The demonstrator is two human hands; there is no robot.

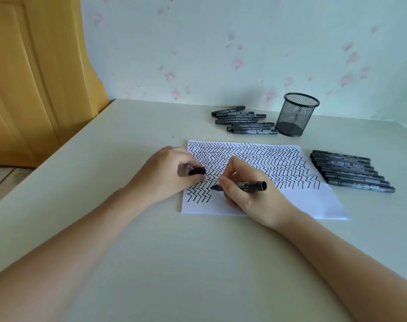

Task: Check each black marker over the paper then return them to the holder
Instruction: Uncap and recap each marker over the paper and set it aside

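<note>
The pale worktop [151,240] runs back to a flowered wall, with its left edge falling away beside a yellow wooden panel [35,77]; the wide near part of it carries only the two forearms. The paper [302,201] lies flat in the middle, most of it covered in black zigzag lines, with a bare strip along its near right side. The right hand [246,194] rests on the paper, its fingers curled round a black marker [251,185] whose tip points left and touches the sheet at the end of the lowest zigzag row. The left hand [167,174] sits at the paper's left edge, fingers curled, pinching the marker's cap [196,171]. One mesh holder [295,115] stands upright beyond the paper's far edge, nothing visible through its mesh. Just left of it lies a loose pile of seven capped markers [243,120]; a second row of seven [351,170] lies just off the paper's right edge.
</note>
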